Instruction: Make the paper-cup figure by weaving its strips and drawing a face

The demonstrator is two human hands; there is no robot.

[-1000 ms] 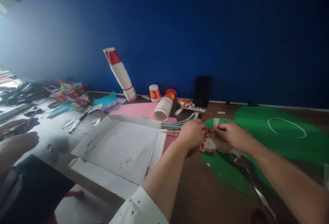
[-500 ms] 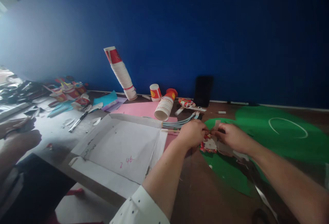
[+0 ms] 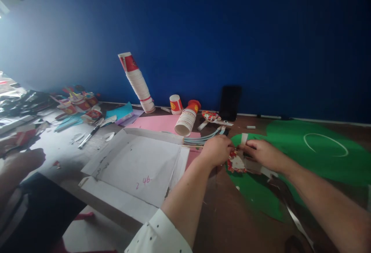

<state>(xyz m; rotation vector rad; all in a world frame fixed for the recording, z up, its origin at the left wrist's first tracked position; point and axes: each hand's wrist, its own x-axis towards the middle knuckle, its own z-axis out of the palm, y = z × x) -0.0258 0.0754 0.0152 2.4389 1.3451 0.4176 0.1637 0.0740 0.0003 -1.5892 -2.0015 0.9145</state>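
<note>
My left hand [image 3: 216,150] is closed, its fingertips pinching the edge of a red-and-white patterned paper piece [image 3: 238,163] with a ragged border. Close beside it, my right hand [image 3: 262,153] is closed too, thumb and finger pressed on a pale strip [image 3: 245,137] that sticks up above them. Both hands are over green paper [image 3: 261,200]. Part of the patterned piece is hidden behind the fingers. Beneath my right wrist lie a white scrap [image 3: 268,172] and a dark, shiny tool [image 3: 294,216] that looks like scissors.
An open white cardboard box [image 3: 142,160] lies left of my arm. Behind it are a leaning stack of paper cups [image 3: 137,84], a tipped stack [image 3: 185,123], a single cup [image 3: 175,104] and a black phone [image 3: 230,102]. At far left, a person's hand [image 3: 24,164] holds something red and white.
The pale strip stands slightly higher and tilts more between my right fingers. My hands have barely moved. At the left, the other person's red-and-white thing has come into view.
</note>
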